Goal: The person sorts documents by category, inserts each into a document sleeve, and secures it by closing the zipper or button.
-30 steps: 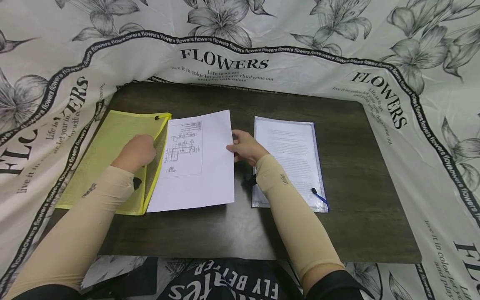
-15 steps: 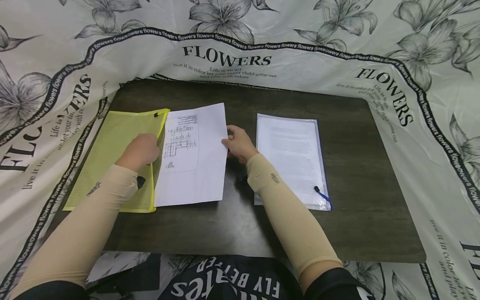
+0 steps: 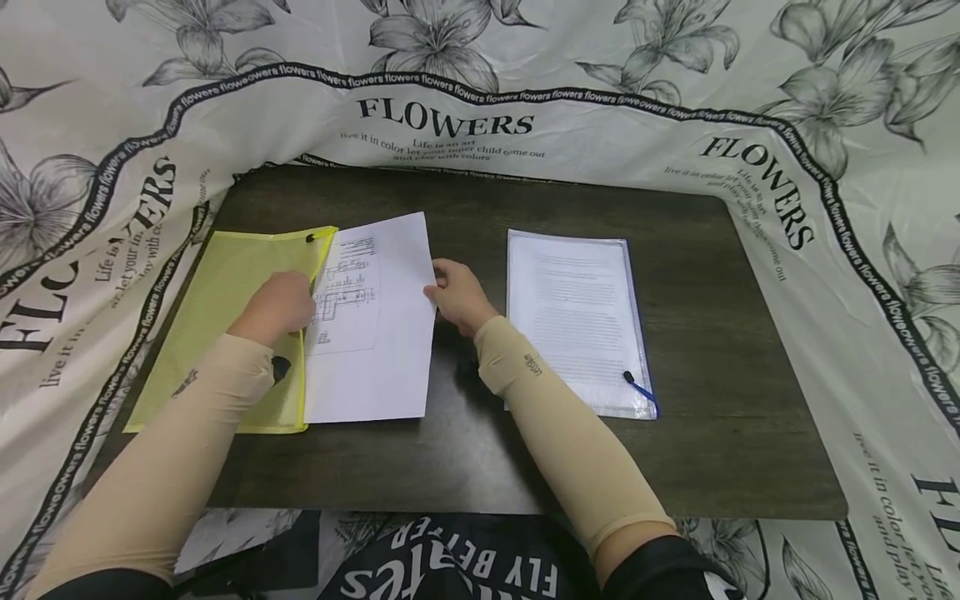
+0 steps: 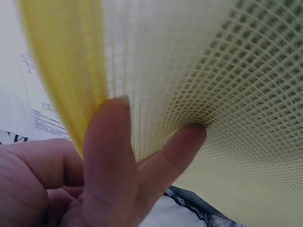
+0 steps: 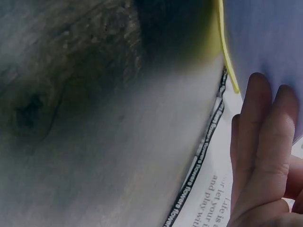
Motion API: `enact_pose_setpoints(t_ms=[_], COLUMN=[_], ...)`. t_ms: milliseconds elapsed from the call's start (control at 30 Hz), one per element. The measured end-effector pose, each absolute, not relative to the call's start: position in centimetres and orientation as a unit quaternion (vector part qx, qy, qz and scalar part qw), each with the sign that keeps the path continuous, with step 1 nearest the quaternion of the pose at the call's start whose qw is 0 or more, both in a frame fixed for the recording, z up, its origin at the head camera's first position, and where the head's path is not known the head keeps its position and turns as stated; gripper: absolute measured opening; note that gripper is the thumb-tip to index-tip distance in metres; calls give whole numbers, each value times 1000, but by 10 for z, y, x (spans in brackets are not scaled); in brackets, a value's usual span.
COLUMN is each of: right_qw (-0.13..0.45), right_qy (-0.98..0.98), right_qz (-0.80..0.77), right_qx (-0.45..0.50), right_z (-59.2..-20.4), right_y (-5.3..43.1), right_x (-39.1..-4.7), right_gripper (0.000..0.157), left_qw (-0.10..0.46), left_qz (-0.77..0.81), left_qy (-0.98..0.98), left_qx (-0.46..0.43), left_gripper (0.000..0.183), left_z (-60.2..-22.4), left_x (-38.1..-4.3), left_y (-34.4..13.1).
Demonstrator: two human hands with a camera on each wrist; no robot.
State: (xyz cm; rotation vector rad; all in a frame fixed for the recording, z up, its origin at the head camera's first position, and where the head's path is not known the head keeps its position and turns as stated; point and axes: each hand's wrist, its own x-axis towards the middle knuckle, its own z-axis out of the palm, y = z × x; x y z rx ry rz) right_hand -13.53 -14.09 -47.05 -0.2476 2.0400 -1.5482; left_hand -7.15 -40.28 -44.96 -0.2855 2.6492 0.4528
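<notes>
On the left of the dark table lies a yellow mesh zipper pouch (image 3: 217, 267). My left hand (image 3: 277, 307) pinches the upper layer near its right, open edge; in the left wrist view, thumb and fingers (image 4: 110, 151) press into the mesh (image 4: 255, 109) beside the yellow border (image 4: 71, 47). A white paper sheet (image 3: 401, 350) with a printed technical drawing sits partly inside, its left side hidden beneath that layer. My right hand (image 3: 461, 298) pinches the sheet's raised right edge. From the right wrist camera, extended fingers (image 5: 272, 146) lie against the underside of the paper (image 5: 265, 38).
To the right lies a clear mesh pouch (image 3: 573, 317) with a blue zipper edge and a printed page inside. A black-tipped blue zipper pull (image 3: 640, 387) rests at its lower right. White flower-printed cloth (image 3: 450, 129) hangs around the dark table (image 3: 720, 350).
My right hand has moved left with the paper sheet, which has slid further into the yellow pouch. My left hand keeps its hold on the pouch's edge.
</notes>
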Motion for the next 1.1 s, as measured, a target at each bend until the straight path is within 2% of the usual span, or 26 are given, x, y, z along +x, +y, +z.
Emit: enact_pose_setpoints(t_ms=[433, 800, 1100], right_qw=[280, 318, 326], right_qy=[737, 706, 689], right_qz=[-612, -630, -644], right_qx=[-66, -58, -65], right_z=[-483, -486, -486], right_y=[-161, -163, -169], right_x=[-124, -123, -118], right_gripper=[44, 40, 36], left_qw=[205, 216, 217], left_qz=[175, 184, 178], left_qy=[956, 951, 953], left_qx=[-113, -124, -117], left_gripper=[19, 26, 29], left_z=[-454, -453, -448], left_x=[-70, -69, -67], left_y=[-402, -400, -396])
